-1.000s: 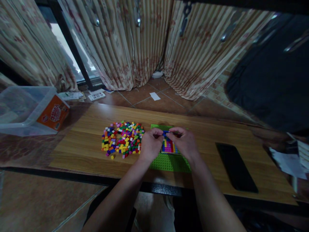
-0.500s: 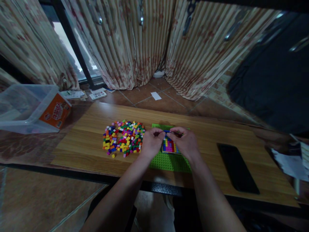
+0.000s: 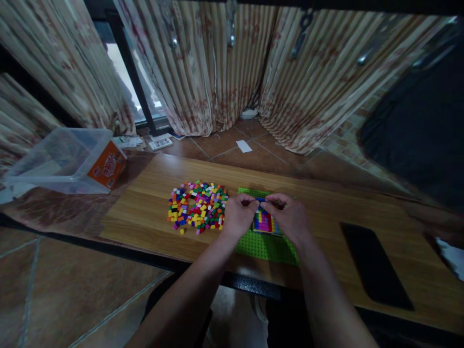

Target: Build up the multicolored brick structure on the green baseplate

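A green studded baseplate [image 3: 266,249] lies on the wooden table under both hands. On it sits a low block of multicoloured toy bricks [image 3: 264,224]. At the far edge of that block, the fingertips of my left hand [image 3: 239,216] and my right hand [image 3: 291,218] meet at a blue brick [image 3: 260,199]. Both hands are closed, thumbs and fingers pinching it from either side. My fingers partly cover the blue brick, so whether it is seated on the bricks below cannot be made out. Left of my left hand spreads a pile of loose coloured bricks [image 3: 203,208].
A black phone-like slab [image 3: 375,266] lies on the wooden table [image 3: 145,217] at the right. A clear plastic bin [image 3: 65,179] with an orange label stands beyond the table's left end. Striped curtains [image 3: 232,72] hang behind, above a tiled floor [image 3: 224,150].
The head view has turned slightly left, so everything sits further right in the picture. Both hands stay at the blue brick, with little change in their grip.
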A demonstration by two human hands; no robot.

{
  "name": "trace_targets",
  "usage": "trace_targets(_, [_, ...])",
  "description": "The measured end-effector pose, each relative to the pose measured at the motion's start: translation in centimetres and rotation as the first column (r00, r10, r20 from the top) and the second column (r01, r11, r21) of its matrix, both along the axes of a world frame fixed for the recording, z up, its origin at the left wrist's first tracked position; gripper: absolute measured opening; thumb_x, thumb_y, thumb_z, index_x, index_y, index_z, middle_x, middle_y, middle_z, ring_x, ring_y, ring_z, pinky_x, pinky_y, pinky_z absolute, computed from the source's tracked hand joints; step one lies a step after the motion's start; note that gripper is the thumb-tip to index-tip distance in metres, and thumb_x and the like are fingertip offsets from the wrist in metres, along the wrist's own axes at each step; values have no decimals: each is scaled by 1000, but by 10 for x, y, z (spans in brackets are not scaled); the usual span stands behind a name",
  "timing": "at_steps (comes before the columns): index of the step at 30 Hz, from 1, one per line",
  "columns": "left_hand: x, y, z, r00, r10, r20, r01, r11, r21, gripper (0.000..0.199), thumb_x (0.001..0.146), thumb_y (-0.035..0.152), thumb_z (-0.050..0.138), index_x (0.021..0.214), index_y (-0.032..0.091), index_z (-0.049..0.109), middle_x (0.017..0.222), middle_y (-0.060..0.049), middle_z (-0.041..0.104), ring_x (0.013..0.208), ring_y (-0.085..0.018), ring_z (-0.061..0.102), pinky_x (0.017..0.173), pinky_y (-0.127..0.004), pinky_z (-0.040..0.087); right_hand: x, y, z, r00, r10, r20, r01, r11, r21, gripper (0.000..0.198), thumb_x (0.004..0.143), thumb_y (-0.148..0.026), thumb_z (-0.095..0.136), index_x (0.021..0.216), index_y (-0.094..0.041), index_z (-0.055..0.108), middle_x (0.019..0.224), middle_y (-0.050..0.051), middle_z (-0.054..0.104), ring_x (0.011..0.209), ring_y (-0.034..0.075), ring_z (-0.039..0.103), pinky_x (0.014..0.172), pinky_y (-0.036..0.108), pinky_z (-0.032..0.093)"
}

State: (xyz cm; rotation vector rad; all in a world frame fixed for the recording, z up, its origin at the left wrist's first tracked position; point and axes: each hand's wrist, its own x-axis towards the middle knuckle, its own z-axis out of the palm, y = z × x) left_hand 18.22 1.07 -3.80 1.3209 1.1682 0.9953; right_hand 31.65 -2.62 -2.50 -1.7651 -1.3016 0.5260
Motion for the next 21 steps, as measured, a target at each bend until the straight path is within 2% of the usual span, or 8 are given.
trace_targets(6, [-8, 1, 7, 998, -19, -65, 23, 998, 65, 17, 83, 22, 57, 75, 14, 71, 65, -1, 66, 60, -12, 57, 59, -22, 44, 3, -3, 2, 1000, -5, -21, 4, 1000, -12, 27, 69, -46, 71, 80, -21, 75, 80, 6, 75, 68, 21, 65, 66, 34, 50])
trace_targets(10, [-41, 15, 21, 961, 27, -276, 21, 985, 170, 20, 85, 22, 54, 79, 13, 71, 74, -3, 70, 69, -14, 61, 65, -23, 44, 6, -5, 2, 998, -29, -64, 27, 999, -23, 30, 75, -49, 67, 82, -21, 75, 77, 5, 75, 70, 21, 66, 67, 34, 49])
trace_targets(12, [-62, 23, 26, 895, 63, -441, 20, 983, 181, 18, 83, 23, 58, 82, 14, 72, 80, -4, 72, 74, -15, 63, 68, -24, 45, 8, -5, 1, 995, -52, -80, 52, 999, -4, 31, 76, -49, 65, 83, -20, 75, 80, 5, 75, 73, 22, 67, 70, 35, 49])
trace_targets(15, [-84, 29, 30, 751, 72, -656, 50, 985, 165, 20, 83, 29, 59, 82, 16, 74, 81, -5, 74, 74, -17, 64, 67, -26, 44, 12, -5, -2, 990, -85, -117, 89, 996, 30, 30, 77, -48, 65, 83, -20, 75, 80, 5, 75, 74, 22, 67, 71, 35, 49])
trace_targets(21, [-89, 21, 35, 483, 86, -871, 48, 991, 124, 25, 80, 34, 61, 95, 20, 75, 91, -10, 75, 87, -27, 68, 74, -33, 48, 15, -4, -4, 981, -114, -154, 129, 987, 91, 28, 76, -46, 67, 77, -19, 74, 73, 4, 74, 67, 21, 66, 65, 33, 49])
